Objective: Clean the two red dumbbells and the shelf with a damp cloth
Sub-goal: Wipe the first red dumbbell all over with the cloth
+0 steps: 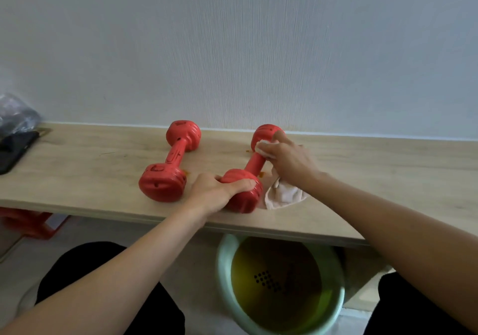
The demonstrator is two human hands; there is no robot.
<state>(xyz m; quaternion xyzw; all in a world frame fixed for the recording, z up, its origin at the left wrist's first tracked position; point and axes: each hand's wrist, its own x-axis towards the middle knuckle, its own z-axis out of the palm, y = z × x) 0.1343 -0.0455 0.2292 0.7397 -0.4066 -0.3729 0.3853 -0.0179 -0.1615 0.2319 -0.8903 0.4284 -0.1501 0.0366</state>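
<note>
Two red dumbbells lie on the light wooden shelf (90,164) against the wall. The left dumbbell (170,161) lies free. My left hand (217,192) grips the near head of the right dumbbell (254,165). My right hand (287,158) presses a white cloth (282,195) onto that dumbbell's handle, close to its far head; the cloth's loose end trails onto the shelf below my wrist. Small orange stains mark the shelf beside both dumbbells.
A pale green basin (282,285) with yellowish water stands on the floor under the shelf's front edge. A black flat object (14,151) and a plastic bag (15,114) lie at the shelf's left end. A red stool (31,224) stands below left.
</note>
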